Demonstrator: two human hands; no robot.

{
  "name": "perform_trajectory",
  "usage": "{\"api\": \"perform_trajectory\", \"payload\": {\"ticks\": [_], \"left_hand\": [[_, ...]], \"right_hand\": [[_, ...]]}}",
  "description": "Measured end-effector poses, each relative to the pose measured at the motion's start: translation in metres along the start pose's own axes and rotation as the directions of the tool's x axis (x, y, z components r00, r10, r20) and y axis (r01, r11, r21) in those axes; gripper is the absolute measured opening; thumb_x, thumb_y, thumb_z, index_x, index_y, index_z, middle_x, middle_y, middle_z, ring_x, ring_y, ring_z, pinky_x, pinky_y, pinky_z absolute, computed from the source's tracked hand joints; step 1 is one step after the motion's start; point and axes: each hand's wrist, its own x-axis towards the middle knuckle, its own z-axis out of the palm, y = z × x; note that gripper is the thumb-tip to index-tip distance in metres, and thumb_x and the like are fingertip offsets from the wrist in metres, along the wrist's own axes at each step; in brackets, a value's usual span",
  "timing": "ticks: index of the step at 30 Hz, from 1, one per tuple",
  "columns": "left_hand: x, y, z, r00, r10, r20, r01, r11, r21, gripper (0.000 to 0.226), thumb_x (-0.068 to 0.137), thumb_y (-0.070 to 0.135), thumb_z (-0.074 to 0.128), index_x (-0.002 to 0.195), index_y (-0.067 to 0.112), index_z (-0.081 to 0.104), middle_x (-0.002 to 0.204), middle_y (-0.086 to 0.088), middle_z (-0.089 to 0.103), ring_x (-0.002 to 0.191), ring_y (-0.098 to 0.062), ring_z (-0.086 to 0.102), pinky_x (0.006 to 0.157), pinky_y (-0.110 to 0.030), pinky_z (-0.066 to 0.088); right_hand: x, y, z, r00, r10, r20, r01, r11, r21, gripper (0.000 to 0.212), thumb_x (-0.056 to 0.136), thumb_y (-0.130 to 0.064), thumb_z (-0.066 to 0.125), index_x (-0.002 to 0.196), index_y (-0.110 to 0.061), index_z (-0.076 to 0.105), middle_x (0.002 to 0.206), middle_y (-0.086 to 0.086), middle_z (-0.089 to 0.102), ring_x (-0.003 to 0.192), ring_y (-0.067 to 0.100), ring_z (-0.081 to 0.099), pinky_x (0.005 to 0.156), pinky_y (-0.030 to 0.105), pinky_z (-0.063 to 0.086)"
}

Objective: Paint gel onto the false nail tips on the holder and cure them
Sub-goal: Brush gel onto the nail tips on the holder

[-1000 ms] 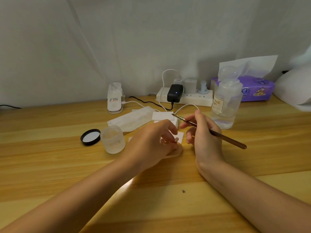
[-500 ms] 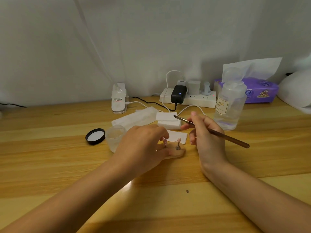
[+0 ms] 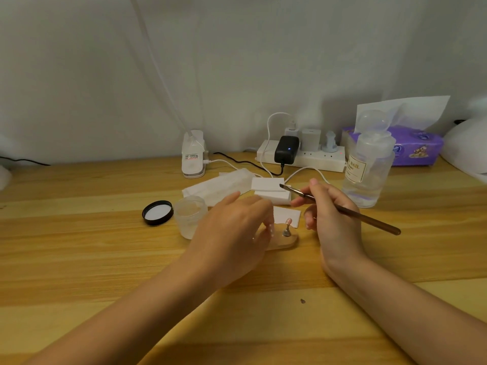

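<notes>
A small tan nail holder [image 3: 288,243] lies on the wooden table in front of me. One metal stand on it carries a pink nail tip [image 3: 289,221]; the holder's left part is hidden under my left hand [image 3: 234,235], whose curled fingers hold it. My right hand [image 3: 334,222] is just right of the holder and pinches a brown gel brush [image 3: 369,219]. The brush's bristle end points left, above the white pads. An open frosted gel jar [image 3: 190,214] stands left of my left hand, with its black lid [image 3: 157,212] beside it.
White wipe pads [image 3: 271,192] and a wrapped pack [image 3: 218,185] lie behind the holder. A clear liquid bottle [image 3: 369,169] stands at the right, a power strip [image 3: 311,159] and purple tissue pack [image 3: 416,148] at the wall, and a small white device [image 3: 193,154] at the back.
My left hand has drawn back to the left on the holder, uncovering a stand with a pink nail tip. The right hand keeps the brush in nearly the same place.
</notes>
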Motion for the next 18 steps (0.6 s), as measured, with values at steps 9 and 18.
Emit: {"api": "perform_trajectory", "payload": {"ticks": [9, 18], "left_hand": [[-0.053, -0.030, -0.030, 0.997, 0.071, -0.031, -0.078, 0.946, -0.314, 0.020, 0.077, 0.007, 0.068, 0.084, 0.024, 0.059, 0.086, 0.012, 0.066, 0.080, -0.002, 0.063, 0.066, -0.020, 0.054], [-0.072, -0.071, -0.032, 0.881, -0.472, 0.005, 0.315, 0.578, -0.753, 0.012, 0.063, 0.024, 0.068, 0.070, 0.030, 0.074, 0.078, 0.005, 0.073, 0.064, -0.010, 0.067, 0.058, -0.012, 0.050]], "right_hand": [[-0.003, -0.005, 0.001, 0.999, -0.044, 0.028, 0.045, 0.998, -0.033, 0.022, 0.089, -0.028, 0.054, 0.069, -0.022, 0.062, 0.063, -0.005, 0.067, 0.044, 0.001, 0.043, 0.041, 0.010, 0.038], [-0.009, -0.037, 0.022, 0.935, -0.191, 0.299, 0.240, 0.961, -0.137, 0.032, 0.069, -0.047, 0.056, 0.076, -0.016, 0.055, 0.066, -0.002, 0.069, 0.048, 0.000, 0.052, 0.047, 0.011, 0.044]]}}
